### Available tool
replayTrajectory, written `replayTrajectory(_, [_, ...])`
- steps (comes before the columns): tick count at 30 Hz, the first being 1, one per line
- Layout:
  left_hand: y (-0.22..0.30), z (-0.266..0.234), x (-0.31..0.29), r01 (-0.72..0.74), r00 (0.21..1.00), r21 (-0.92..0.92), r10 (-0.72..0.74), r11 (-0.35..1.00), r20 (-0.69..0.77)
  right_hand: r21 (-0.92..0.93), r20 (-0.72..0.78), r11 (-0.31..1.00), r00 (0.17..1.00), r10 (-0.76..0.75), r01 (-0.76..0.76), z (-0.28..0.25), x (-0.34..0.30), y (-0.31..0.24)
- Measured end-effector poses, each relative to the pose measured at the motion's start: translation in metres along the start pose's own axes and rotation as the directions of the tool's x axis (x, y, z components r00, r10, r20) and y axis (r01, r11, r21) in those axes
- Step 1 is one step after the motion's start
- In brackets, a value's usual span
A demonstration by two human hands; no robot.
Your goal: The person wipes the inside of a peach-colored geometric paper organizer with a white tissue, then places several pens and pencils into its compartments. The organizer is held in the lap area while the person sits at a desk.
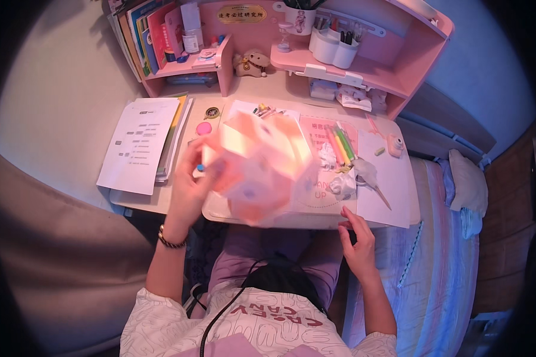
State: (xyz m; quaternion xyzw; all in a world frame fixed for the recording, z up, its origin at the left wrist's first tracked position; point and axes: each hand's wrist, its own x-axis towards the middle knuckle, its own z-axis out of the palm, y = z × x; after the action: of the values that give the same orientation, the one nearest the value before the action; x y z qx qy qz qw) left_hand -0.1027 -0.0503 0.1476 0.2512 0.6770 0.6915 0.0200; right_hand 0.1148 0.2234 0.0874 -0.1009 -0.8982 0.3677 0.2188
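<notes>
Overhead, head view only. Left hand [187, 181] is raised over the worktop [268, 89], fingers closed round the left side of a pink-and-white folded paper form [262, 166]; the form is blurred, so it looks to be mid-turn. It sits centre frame, held above a pink printed mat [324, 196]. Right hand [358, 241] is open, holding nothing, fingertips resting at the worktop's near edge, lower right of centre.

Judged step: turning or inspecting the paper form one-handed. A steadier hold would likely want the free hand brought up to its right side.

Edges and room: a crumpled tissue [342, 183] and coloured pens [342, 146] lie just right of the form. A stack of printed sheets [140, 143] overhangs the worktop's left edge. Shelves crowd the upper frame. Most open room is along the near edge, between the hands.
</notes>
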Motion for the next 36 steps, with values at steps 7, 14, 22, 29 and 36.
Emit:
replayTrajectory(7, [0.03,0.039,-0.039,-0.294,0.946,0.667,0.108,0.685,0.306,0.186,-0.049,0.979,0.995,0.089,-0.079,0.011,-0.008,-0.022])
replayTrajectory(14, [0.024,0.052,-0.046,-0.324,0.935,0.723,0.089,0.61,0.344,-0.018,-0.061,0.996,0.995,-0.085,0.084,0.017,0.041,-0.012])
replayTrajectory(22, [0.007,0.047,-0.032,-0.283,0.947,0.719,0.067,0.634,0.314,-0.232,0.289,0.815,0.837,-0.464,0.531,0.075,0.192,0.017])
replayTrajectory(29, [0.013,0.019,-0.042,-0.171,0.969,0.669,0.0,0.723,0.247,-0.382,0.577,0.65,0.719,-0.388,0.657,0.107,0.23,0.032])
replayTrajectory(36, [0.01,0.01,-0.045,-0.17,0.972,0.729,-0.008,0.663,0.234,-0.395,0.549,0.676,0.75,-0.37,0.623,0.113,0.23,0.033])
